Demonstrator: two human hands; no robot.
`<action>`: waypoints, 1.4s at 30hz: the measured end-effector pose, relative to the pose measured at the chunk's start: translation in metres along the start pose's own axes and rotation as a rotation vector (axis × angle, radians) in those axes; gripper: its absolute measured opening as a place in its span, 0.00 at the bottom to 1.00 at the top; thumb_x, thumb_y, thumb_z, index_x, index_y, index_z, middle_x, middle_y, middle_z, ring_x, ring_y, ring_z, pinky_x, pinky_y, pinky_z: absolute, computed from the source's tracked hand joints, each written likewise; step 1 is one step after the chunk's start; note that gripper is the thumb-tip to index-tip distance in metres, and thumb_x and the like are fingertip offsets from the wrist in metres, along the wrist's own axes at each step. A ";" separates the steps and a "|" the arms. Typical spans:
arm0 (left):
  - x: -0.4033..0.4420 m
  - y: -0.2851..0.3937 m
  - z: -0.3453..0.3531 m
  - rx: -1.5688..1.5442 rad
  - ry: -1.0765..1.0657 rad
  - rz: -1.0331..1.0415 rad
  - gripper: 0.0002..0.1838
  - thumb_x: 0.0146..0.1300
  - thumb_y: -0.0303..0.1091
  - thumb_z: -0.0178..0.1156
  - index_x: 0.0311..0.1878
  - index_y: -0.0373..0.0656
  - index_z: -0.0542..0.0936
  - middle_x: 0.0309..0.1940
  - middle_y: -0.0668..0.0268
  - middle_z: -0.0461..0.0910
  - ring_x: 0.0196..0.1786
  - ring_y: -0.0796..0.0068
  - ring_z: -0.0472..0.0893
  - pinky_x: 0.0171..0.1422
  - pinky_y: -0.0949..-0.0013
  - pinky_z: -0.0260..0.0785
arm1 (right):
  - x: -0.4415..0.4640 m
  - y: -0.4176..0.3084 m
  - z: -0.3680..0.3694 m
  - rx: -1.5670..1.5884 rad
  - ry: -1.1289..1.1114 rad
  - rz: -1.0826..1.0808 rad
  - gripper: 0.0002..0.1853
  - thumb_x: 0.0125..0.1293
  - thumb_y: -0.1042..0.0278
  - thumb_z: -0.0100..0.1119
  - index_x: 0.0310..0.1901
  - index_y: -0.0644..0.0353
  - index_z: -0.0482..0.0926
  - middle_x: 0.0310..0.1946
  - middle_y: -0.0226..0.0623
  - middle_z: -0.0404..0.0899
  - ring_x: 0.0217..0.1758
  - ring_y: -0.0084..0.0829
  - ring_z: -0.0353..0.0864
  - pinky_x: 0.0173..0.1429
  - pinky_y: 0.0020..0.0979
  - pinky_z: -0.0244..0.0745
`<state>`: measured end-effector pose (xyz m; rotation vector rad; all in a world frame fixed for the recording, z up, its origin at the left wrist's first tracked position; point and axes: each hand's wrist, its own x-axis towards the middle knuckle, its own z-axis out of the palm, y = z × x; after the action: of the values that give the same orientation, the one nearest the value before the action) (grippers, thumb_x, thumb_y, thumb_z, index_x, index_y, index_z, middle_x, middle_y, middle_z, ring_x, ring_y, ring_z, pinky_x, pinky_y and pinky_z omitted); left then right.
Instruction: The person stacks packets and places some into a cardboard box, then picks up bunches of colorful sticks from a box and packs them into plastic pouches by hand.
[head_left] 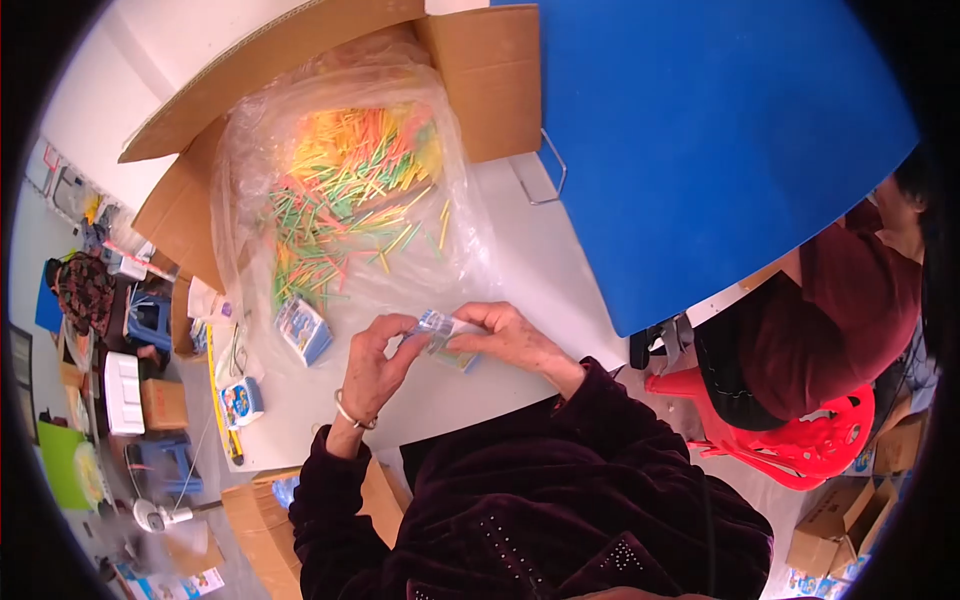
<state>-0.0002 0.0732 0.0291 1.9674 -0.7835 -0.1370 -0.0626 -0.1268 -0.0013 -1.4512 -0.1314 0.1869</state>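
My left hand (376, 366), with a bracelet at the wrist, and my right hand (512, 338) meet over the near part of the white table. Between their fingertips they pinch a small clear packet (436, 322) with blue and white print. Something flat and pale green-blue (460, 360) shows just below my right fingers; its kind is unclear. Beyond the hands, many thin sticks (350, 190) in yellow, green, orange and pink lie loose on a clear plastic bag (465, 225). To the left stands a blue-and-white printed pack (303, 332).
An open cardboard box (485, 85) holds the bag. Another blue pack (241, 402) and a yellow-black cutter (235, 445) lie at the left table edge. A blue board (720, 150) is at right, near a seated person (830, 310) on a red chair (800, 445).
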 end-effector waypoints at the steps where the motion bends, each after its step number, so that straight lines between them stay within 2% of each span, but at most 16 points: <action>1: 0.000 0.000 -0.001 0.015 0.006 -0.017 0.10 0.52 0.26 0.65 0.39 0.37 0.79 0.31 0.58 0.80 0.34 0.68 0.79 0.40 0.70 0.70 | 0.002 0.006 -0.003 -0.043 -0.006 0.022 0.10 0.60 0.71 0.60 0.43 0.64 0.79 0.32 0.26 0.80 0.36 0.13 0.73 0.41 0.19 0.69; 3: 0.004 0.001 -0.001 0.001 -0.030 0.044 0.09 0.54 0.26 0.64 0.39 0.36 0.78 0.30 0.64 0.80 0.34 0.78 0.77 0.41 0.75 0.69 | 0.003 0.012 -0.004 -0.001 -0.018 0.033 0.11 0.60 0.71 0.60 0.43 0.65 0.79 0.32 0.28 0.80 0.35 0.14 0.74 0.40 0.19 0.69; 4: 0.005 0.002 -0.001 0.014 -0.019 0.030 0.09 0.54 0.26 0.64 0.39 0.36 0.78 0.30 0.64 0.80 0.34 0.78 0.77 0.41 0.75 0.69 | 0.002 0.012 -0.002 0.009 -0.037 0.033 0.11 0.60 0.71 0.60 0.43 0.65 0.79 0.32 0.28 0.80 0.35 0.14 0.74 0.40 0.19 0.69; 6: 0.007 0.003 0.000 -0.043 -0.174 -0.041 0.10 0.55 0.27 0.63 0.40 0.36 0.78 0.28 0.65 0.79 0.33 0.80 0.76 0.40 0.76 0.68 | 0.002 0.012 0.000 0.016 0.023 0.035 0.09 0.58 0.70 0.62 0.38 0.66 0.79 0.27 0.28 0.78 0.30 0.15 0.71 0.36 0.21 0.67; 10: 0.011 0.002 0.000 0.002 -0.240 -0.111 0.11 0.56 0.29 0.63 0.41 0.36 0.78 0.26 0.68 0.77 0.31 0.82 0.73 0.38 0.77 0.67 | 0.001 0.015 -0.003 0.035 0.006 0.038 0.09 0.58 0.70 0.62 0.38 0.65 0.80 0.28 0.27 0.78 0.31 0.14 0.71 0.36 0.21 0.68; 13: 0.018 -0.002 0.003 -0.098 -0.206 -0.110 0.09 0.58 0.28 0.61 0.41 0.36 0.78 0.26 0.71 0.76 0.31 0.85 0.71 0.36 0.79 0.65 | 0.000 0.002 -0.006 0.043 0.002 0.130 0.11 0.58 0.72 0.61 0.42 0.64 0.80 0.32 0.28 0.81 0.35 0.15 0.76 0.41 0.19 0.70; 17: 0.026 0.000 0.003 -0.161 -0.274 -0.114 0.08 0.58 0.27 0.60 0.40 0.36 0.77 0.27 0.72 0.76 0.31 0.86 0.71 0.37 0.79 0.65 | 0.003 0.012 -0.009 -0.018 0.009 0.123 0.11 0.58 0.72 0.62 0.43 0.64 0.80 0.32 0.29 0.81 0.34 0.15 0.76 0.41 0.19 0.71; 20: 0.028 -0.003 0.008 -0.178 -0.289 -0.108 0.11 0.56 0.26 0.62 0.42 0.37 0.74 0.31 0.72 0.75 0.33 0.86 0.71 0.39 0.79 0.66 | 0.002 0.011 -0.007 0.054 0.016 0.105 0.13 0.57 0.67 0.63 0.43 0.64 0.80 0.31 0.30 0.81 0.33 0.17 0.75 0.40 0.21 0.70; 22: 0.029 -0.009 0.016 -0.204 -0.207 0.011 0.15 0.55 0.24 0.62 0.46 0.38 0.70 0.35 0.71 0.75 0.37 0.85 0.72 0.42 0.79 0.66 | 0.000 0.003 -0.007 -0.040 0.034 0.139 0.14 0.56 0.67 0.64 0.43 0.63 0.80 0.31 0.31 0.81 0.34 0.18 0.76 0.41 0.22 0.71; 25: 0.030 -0.003 0.017 -0.305 -0.203 -0.060 0.18 0.55 0.22 0.62 0.47 0.38 0.68 0.38 0.70 0.73 0.41 0.84 0.72 0.45 0.78 0.66 | 0.000 0.005 -0.011 0.043 0.015 0.215 0.15 0.56 0.66 0.64 0.43 0.64 0.81 0.31 0.32 0.81 0.34 0.19 0.77 0.41 0.22 0.71; 28: 0.035 -0.007 0.021 -0.318 -0.182 -0.009 0.17 0.55 0.24 0.62 0.47 0.37 0.68 0.36 0.66 0.75 0.39 0.79 0.75 0.44 0.74 0.69 | 0.000 0.004 -0.011 0.035 0.013 0.238 0.14 0.56 0.66 0.64 0.42 0.64 0.81 0.31 0.32 0.81 0.33 0.19 0.77 0.41 0.22 0.72; 31: 0.035 -0.012 0.021 -0.274 -0.176 0.031 0.18 0.55 0.24 0.62 0.48 0.37 0.68 0.36 0.66 0.75 0.40 0.78 0.75 0.45 0.74 0.69 | 0.000 0.010 -0.011 0.098 0.027 0.191 0.14 0.56 0.66 0.65 0.41 0.64 0.81 0.31 0.32 0.82 0.33 0.19 0.77 0.40 0.22 0.72; 35: 0.038 -0.005 0.015 -0.360 -0.280 -0.067 0.19 0.56 0.23 0.63 0.50 0.36 0.69 0.40 0.69 0.73 0.43 0.82 0.73 0.48 0.77 0.68 | -0.001 0.006 -0.011 0.111 0.004 0.230 0.14 0.56 0.66 0.65 0.41 0.64 0.82 0.30 0.33 0.82 0.33 0.19 0.77 0.40 0.21 0.72; 38: 0.041 -0.007 0.013 -0.196 -0.295 -0.011 0.19 0.56 0.24 0.63 0.49 0.35 0.70 0.40 0.70 0.74 0.42 0.82 0.73 0.48 0.77 0.68 | 0.002 0.011 -0.010 0.151 -0.006 0.225 0.13 0.56 0.66 0.65 0.41 0.65 0.82 0.30 0.34 0.82 0.32 0.19 0.78 0.40 0.22 0.72; 41: 0.040 -0.008 0.011 -0.239 -0.300 -0.043 0.18 0.56 0.25 0.63 0.49 0.36 0.71 0.40 0.70 0.75 0.42 0.82 0.74 0.47 0.77 0.69 | 0.002 0.016 -0.011 0.174 0.009 0.215 0.13 0.56 0.67 0.65 0.40 0.66 0.82 0.30 0.35 0.82 0.31 0.20 0.79 0.38 0.22 0.73; 42: 0.038 -0.007 0.008 -0.327 -0.309 -0.112 0.17 0.56 0.25 0.63 0.48 0.36 0.71 0.40 0.70 0.75 0.42 0.83 0.74 0.46 0.77 0.69 | 0.002 0.016 -0.013 0.200 0.013 0.216 0.13 0.56 0.67 0.65 0.40 0.66 0.82 0.30 0.36 0.82 0.30 0.21 0.79 0.37 0.23 0.74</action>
<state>0.0298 0.0471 0.0277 1.6969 -0.7905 -0.6104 -0.0586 -0.1368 -0.0188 -1.2651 0.0545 0.3566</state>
